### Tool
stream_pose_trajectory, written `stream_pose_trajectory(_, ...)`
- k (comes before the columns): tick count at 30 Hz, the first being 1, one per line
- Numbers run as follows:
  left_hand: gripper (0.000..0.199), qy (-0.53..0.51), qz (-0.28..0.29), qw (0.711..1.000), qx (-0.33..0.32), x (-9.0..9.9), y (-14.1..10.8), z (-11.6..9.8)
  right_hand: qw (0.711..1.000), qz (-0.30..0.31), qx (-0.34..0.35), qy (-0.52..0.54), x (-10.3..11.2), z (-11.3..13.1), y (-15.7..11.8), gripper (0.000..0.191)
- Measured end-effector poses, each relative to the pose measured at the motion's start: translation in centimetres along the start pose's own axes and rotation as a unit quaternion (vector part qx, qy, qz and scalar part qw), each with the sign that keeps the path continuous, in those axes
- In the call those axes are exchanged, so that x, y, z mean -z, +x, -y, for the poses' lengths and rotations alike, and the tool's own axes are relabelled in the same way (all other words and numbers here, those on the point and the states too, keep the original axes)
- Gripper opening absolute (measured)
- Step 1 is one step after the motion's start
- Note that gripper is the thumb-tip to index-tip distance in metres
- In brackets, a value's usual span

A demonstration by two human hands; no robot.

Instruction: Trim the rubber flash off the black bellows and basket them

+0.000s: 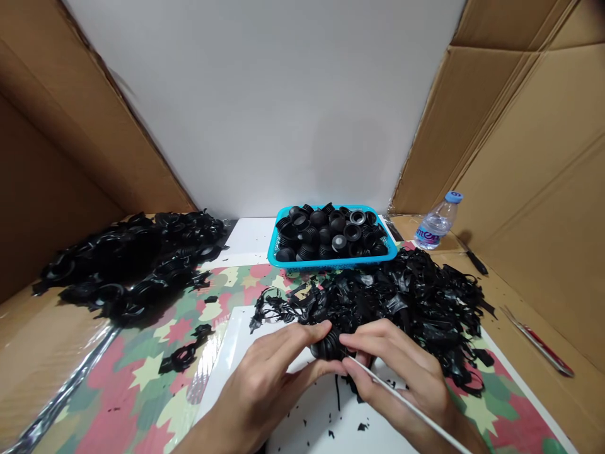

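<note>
My left hand (269, 366) is closed around a small black ribbed rubber boot (327, 345), thumb below and fingers above. From the other side my right hand (401, 372) meets it, fingers pinched near the boot's edge. A thin white rod-like tool (401, 400) lies in my right hand, its tip close to the boot and its length running down toward the lower right. The tip's contact with the rubber is hidden by my fingers. Just behind both hands lies a heap of black rubber scraps (406, 296).
A blue basket (331, 263) of similar black boots stands at the back. More black rubber pieces (137, 258) are piled at left. On the right are a water bottle (437, 221), a black-handled tool (476, 261) and a red-handled tool (543, 347). Cardboard walls (534, 170) flank the table.
</note>
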State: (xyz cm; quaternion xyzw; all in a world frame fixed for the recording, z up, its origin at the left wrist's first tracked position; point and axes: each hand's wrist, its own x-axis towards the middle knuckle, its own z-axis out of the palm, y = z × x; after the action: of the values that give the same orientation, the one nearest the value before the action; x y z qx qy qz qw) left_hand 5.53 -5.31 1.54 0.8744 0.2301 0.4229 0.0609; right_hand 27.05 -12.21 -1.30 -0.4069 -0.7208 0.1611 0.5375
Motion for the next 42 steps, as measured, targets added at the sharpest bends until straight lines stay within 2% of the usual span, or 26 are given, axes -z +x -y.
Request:
stream_pose_trajectory(5,0.029,0.011,0.010,1.000,-0.003,-0.1,-0.1,-0.2,1.000,-0.002,0.015,-0.010,0.0,0.0,0.0,0.029)
stream_pose_trajectory(10,0.027,0.035,0.000,0.999,-0.003,-0.1,-0.3,-0.6,1.000,-0.014,-0.013,0.000,-0.3,0.1,0.0,0.025)
stream_pose_trajectory(16,0.028,0.079,-0.002,0.997,-0.010,-0.3,-0.3,-0.7,1.000,-0.005,0.002,-0.007,-0.3,-0.1,-0.1,0.034)
stream_pose_trajectory(20,0.023,0.092,0.006,0.996,-0.019,-0.5,-0.3,-0.8,0.999,0.019,0.017,-0.041,0.1,0.1,0.1,0.028)
stream_pose_trajectory(24,0.020,0.115,-0.001,0.993,-0.031,-0.7,-0.6,-0.9,0.991,0.029,0.046,-0.122,0.1,0.4,0.5,0.023)
stream_pose_trajectory(30,0.022,0.095,0.007,0.995,-0.017,-1.2,-0.7,-1.0,0.984,-0.035,0.038,-0.173,-1.3,0.1,-0.2,0.024)
stream_pose_trajectory(33,0.022,0.047,0.029,0.998,-0.009,-1.8,-0.8,-1.2,0.980,-0.059,0.024,-0.191,-1.0,-0.2,0.0,0.023)
stream_pose_trajectory(35,0.025,0.010,0.040,0.999,0.007,-2.2,-1.1,-1.1,0.975,-0.084,-0.011,-0.207,-0.3,-0.7,0.3,0.019)
stream_pose_trajectory(39,0.032,-0.046,0.055,0.996,0.059,-1.9,-1.3,0.3,0.960,-0.123,-0.074,-0.241,0.8,-2.0,0.7,0.020)
stream_pose_trajectory(42,0.029,-0.027,0.066,0.992,0.101,-0.8,-0.7,2.0,0.963,-0.113,-0.070,-0.236,0.7,-2.7,0.7,0.027)
